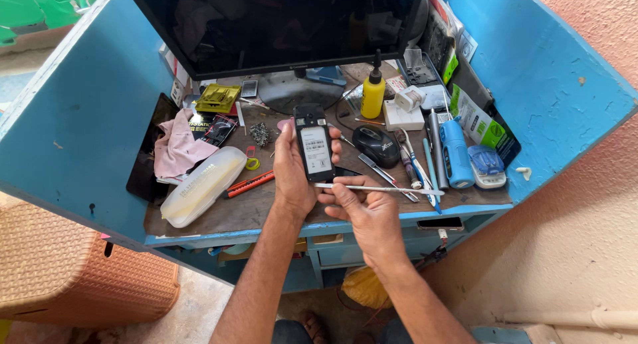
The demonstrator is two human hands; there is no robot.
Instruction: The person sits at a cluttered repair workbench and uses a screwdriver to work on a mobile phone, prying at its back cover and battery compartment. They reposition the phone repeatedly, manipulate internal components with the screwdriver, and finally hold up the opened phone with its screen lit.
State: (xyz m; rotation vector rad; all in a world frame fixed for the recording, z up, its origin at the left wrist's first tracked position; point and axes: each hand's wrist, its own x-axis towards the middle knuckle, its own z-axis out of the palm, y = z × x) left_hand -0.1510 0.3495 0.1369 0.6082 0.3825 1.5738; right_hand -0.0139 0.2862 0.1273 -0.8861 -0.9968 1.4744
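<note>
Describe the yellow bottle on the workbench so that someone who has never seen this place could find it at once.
Start at the large dark monitor at the back of the blue wooden workbench. Just below its right corner, behind the black computer mouse, stands the yellow plastic bottle. It is upright, with a narrow black nozzle, and is the only yellow bottle there.

A small black phone (314, 144) with its back cover off stands nearly upright, held above the surface, its open back showing a white label in the battery bay and a camera at the top. A thin, long metal tool (385, 190) lies almost level, its tip touching the phone's lower edge.
</note>
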